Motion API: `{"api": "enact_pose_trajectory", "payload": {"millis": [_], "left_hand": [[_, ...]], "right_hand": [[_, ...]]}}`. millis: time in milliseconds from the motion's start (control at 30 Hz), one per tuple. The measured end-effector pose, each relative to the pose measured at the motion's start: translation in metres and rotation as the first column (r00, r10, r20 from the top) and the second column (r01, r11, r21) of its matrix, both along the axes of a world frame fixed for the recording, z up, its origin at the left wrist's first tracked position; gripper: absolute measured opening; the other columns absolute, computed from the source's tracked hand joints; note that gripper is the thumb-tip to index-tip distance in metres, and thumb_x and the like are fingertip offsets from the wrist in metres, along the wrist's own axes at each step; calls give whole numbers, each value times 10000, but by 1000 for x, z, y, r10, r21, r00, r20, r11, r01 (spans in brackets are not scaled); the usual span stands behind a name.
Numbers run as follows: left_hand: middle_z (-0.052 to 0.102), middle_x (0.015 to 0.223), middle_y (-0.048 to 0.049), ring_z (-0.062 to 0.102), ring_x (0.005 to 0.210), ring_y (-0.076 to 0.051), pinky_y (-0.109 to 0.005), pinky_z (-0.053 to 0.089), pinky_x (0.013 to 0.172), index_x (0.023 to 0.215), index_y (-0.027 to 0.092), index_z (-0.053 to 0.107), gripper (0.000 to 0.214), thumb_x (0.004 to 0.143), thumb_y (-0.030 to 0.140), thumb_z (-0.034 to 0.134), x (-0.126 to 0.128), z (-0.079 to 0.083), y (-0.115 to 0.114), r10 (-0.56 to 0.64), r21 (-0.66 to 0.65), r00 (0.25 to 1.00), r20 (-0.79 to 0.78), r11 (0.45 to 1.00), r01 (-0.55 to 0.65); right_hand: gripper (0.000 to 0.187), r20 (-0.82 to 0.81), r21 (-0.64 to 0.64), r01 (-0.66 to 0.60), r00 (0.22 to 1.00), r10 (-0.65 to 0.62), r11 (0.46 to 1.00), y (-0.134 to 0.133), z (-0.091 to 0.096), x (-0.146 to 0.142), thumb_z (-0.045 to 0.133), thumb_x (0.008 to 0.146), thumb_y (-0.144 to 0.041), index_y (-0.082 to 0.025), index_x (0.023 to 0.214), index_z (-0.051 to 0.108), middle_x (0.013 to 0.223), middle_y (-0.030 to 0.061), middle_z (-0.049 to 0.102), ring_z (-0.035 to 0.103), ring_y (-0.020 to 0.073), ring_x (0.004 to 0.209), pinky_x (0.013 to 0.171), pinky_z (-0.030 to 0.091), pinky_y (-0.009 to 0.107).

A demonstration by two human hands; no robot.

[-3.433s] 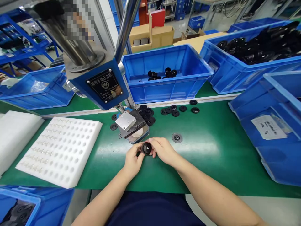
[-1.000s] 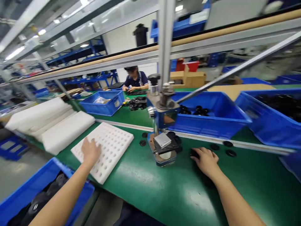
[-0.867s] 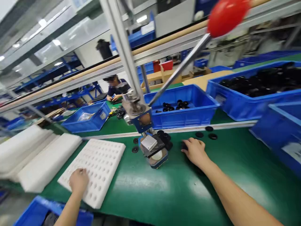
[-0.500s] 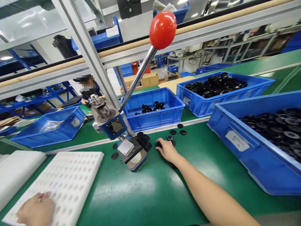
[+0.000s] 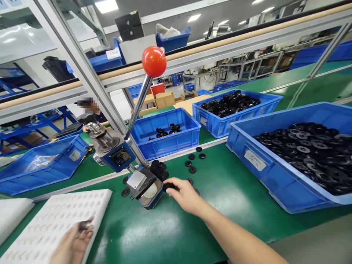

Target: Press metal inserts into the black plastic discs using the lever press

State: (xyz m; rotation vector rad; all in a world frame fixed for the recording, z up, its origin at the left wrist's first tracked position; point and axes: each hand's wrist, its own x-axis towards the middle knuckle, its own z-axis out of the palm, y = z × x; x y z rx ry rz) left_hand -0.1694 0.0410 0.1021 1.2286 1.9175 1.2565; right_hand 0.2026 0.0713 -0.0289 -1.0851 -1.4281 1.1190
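My right hand (image 5: 185,194) pinches a black ring-shaped disc (image 5: 168,186) beside the base of a hand press (image 5: 150,192). A pale round pad sits on that base, and a steel lever with a red ball knob (image 5: 154,61) rises above it. Over the white foam tray (image 5: 66,212), my left hand (image 5: 75,240) has its fingers closed on a small dark part (image 5: 84,224) with a shiny end, blurred by motion. Rows of round holes cover the tray, some holding small pale pieces. Loose black discs (image 5: 192,169) lie beyond my right hand, and more are heaped behind the press.
A blue bin (image 5: 255,161) of black discs stands at the right. Two blue bins (image 5: 170,143) with black parts sit behind the press, and another (image 5: 41,172) is at the left. An aluminium frame (image 5: 74,55) crosses above. A person (image 5: 92,110) works beyond.
My right hand has come nearer the press base with the black disc. My left hand has lifted off the foam tray and moved right, a dark part now showing in its fingers. The view has shifted.
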Motion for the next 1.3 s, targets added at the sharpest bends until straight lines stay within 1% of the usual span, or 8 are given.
{"api": "enact_pose_trajectory", "payload": {"millis": [100,200,300,400,500,767,1167,1300], "left_hand": [[759,814,-84,669,634,-194,-303,578,570,859,186,696,482,622,591,806,65,-27,-12,-181,-107,983,-27,978,177],[772,822,-85,711,695,-218,-304,599,652,909,188,739,496,632,596,794,116,-61,-22,-382,-136,918,-108,920,367],[773,794,-73,706,663,-212,-303,588,647,908,189,755,398,697,527,757,140,-96,-25,-526,-189,827,-196,848,495],[760,777,-69,685,638,-202,-303,567,622,923,172,735,343,763,473,699,146,-120,-27,-524,-172,814,-249,851,496],[746,812,-65,668,659,-190,-297,549,635,984,168,708,327,822,446,649,148,-121,-34,-524,-160,815,-247,852,499],[664,696,-20,554,560,-133,-245,468,562,997,167,698,281,862,391,596,171,-90,-37,-564,-167,805,-182,825,540],[698,820,-62,608,701,-175,-295,503,692,1087,169,688,296,902,363,562,167,-119,-42,-587,-212,778,-225,809,549],[725,831,-81,659,737,-219,-323,550,718,1049,180,712,363,860,467,594,157,-130,-45,-554,-227,819,-149,825,517]], "right_hand": [[251,-34,-34,-87,996,86,996,-17,-2,-20,550,905,-190,-226,1100,703,845,3,738,679,150,746,737,533,274],[270,-11,24,-136,991,137,990,-23,-7,-31,556,881,-136,-236,1075,715,990,17,756,702,169,898,847,524,292],[279,-4,87,-159,987,160,983,-24,-12,-33,571,874,-128,-245,1077,722,1050,19,757,700,175,974,892,513,289],[231,33,95,-146,989,143,985,-28,-12,-34,574,888,-167,-217,1059,722,1004,39,762,703,177,929,851,525,282],[210,62,113,-137,989,131,984,-32,-6,-35,555,903,-196,-201,1035,719,961,50,762,704,177,884,817,540,280],[292,-8,113,-173,984,175,978,-36,5,-30,472,966,-245,-224,1195,651,1110,69,741,709,168,1005,899,569,294],[436,166,136,-305,945,281,943,-43,-31,-26,391,1004,-235,-251,1424,505,1314,103,644,630,201,1157,1013,520,413],[525,303,176,-354,907,292,918,-49,-29,-24,489,946,-203,-272,1466,457,1508,94,483,470,223,1389,1140,415,447]]}}
